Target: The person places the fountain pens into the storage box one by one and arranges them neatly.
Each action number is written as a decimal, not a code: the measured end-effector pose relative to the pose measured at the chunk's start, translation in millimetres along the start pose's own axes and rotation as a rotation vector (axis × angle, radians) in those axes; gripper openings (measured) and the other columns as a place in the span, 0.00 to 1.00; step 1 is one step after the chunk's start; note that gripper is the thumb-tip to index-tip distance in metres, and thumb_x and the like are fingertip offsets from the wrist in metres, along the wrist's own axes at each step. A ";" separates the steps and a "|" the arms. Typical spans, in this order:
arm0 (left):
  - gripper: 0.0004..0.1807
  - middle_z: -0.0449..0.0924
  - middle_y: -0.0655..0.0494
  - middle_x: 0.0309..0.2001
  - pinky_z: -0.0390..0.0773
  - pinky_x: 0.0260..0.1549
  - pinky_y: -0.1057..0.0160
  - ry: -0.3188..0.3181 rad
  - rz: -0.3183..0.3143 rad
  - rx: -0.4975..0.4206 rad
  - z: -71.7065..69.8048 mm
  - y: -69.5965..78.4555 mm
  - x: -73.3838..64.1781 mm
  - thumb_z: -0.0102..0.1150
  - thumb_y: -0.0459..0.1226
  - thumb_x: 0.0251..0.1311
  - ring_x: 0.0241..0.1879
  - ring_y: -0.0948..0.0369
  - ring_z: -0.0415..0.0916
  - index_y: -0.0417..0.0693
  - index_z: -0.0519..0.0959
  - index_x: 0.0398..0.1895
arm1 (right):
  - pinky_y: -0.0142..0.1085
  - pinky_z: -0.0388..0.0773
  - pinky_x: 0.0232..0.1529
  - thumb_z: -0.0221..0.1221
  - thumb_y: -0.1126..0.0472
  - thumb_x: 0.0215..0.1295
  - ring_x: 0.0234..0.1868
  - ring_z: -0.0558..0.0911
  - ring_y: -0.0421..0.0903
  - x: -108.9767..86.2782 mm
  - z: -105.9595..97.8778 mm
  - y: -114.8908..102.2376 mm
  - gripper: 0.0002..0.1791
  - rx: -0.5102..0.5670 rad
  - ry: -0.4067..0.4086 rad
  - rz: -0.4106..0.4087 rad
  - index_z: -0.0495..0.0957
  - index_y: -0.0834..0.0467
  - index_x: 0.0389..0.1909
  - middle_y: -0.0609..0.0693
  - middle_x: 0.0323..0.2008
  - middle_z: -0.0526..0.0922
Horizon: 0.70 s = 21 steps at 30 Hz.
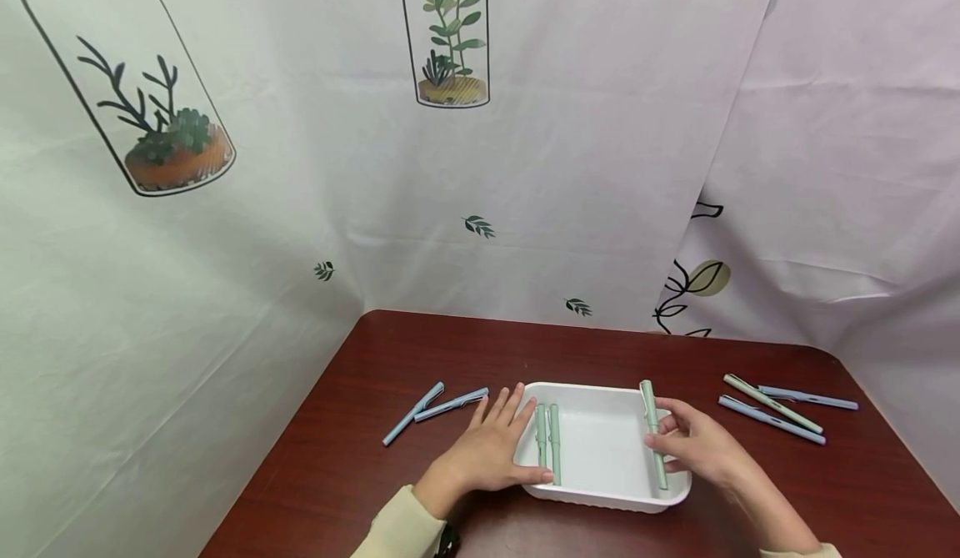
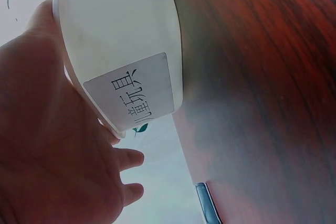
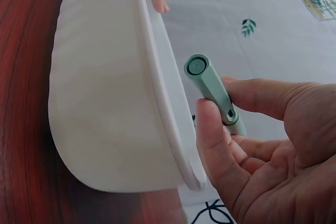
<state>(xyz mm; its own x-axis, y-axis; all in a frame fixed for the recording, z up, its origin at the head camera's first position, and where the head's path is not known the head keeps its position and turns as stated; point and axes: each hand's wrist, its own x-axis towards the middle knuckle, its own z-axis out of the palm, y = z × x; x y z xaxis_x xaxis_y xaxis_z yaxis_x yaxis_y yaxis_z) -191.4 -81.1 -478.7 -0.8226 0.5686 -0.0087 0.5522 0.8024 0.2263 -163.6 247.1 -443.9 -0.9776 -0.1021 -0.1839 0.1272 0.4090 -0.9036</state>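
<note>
A white tray (image 1: 600, 441) stands near the front of the table, with two light green pens (image 1: 555, 445) side by side at its left end. My left hand (image 1: 487, 451) rests along the tray's left rim, fingers spread and straight, the thumb reaching over the front corner by the pens. Between thumb and fingers, my right hand (image 1: 693, 441) pinches a third light green pen (image 1: 651, 420) above the tray's right end. In the right wrist view that pen (image 3: 212, 87) is held beyond the tray's rim, its round end towards the camera.
Two blue pens (image 1: 412, 414) lie on the dark red table (image 1: 322, 466), left of the tray. To the right, a green pen (image 1: 772, 403) lies with two blue pens (image 1: 772, 420). A printed white cloth (image 1: 525, 208) hangs behind. The tray carries a label (image 2: 134, 95).
</note>
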 end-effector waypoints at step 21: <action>0.60 0.41 0.47 0.82 0.48 0.74 0.39 -0.004 -0.007 0.006 -1.5 1.5 0.4 0.52 0.75 0.56 0.80 0.46 0.43 0.50 0.49 0.82 | 0.41 0.85 0.30 0.67 0.70 0.61 0.33 0.79 0.47 12.4 29.0 -1.8 0.38 0.052 -0.025 -0.024 0.61 0.75 0.68 0.55 0.34 0.75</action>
<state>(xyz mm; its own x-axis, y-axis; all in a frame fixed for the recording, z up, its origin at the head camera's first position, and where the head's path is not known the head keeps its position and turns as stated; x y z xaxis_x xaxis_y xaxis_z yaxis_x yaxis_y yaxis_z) -191.2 -79.9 -476.9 -0.8257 0.5640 -0.0144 0.5475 0.8071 0.2209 -171.1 218.8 -455.7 -0.9761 -0.1339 -0.1710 0.1131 0.3590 -0.9265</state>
